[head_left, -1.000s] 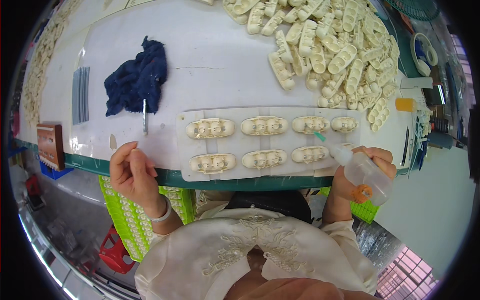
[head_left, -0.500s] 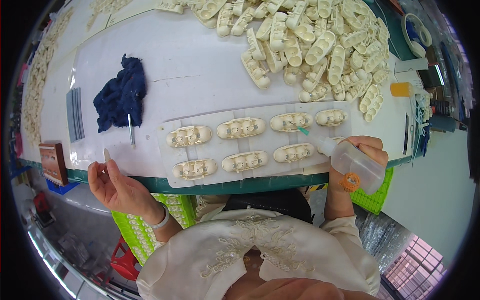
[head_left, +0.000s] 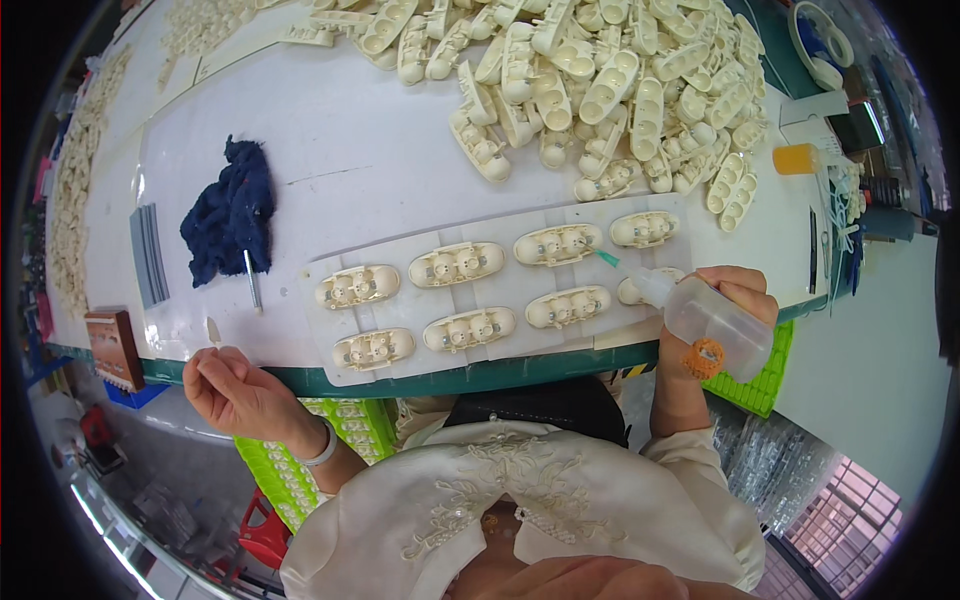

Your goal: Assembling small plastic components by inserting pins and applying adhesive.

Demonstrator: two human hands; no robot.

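We held our left hand point(head_left: 240, 395) at the table's near edge, fingers pinched narrow on a small pale stick point(head_left: 213, 330). Our right hand point(head_left: 725, 310) was wrapped around a clear squeeze bottle point(head_left: 715, 325), its green nozzle point(head_left: 605, 258) reaching beyond the fingertips to a cream plastic part point(head_left: 558, 243) on the white sheet point(head_left: 330, 275). Beyond our left fingers lay a dark blue rag point(head_left: 232, 220). Farthest off sat the heap of cream parts point(head_left: 600, 80).

Bright, even overhead light, soft shadows, sharp centre, strong fisheye bending at edges.
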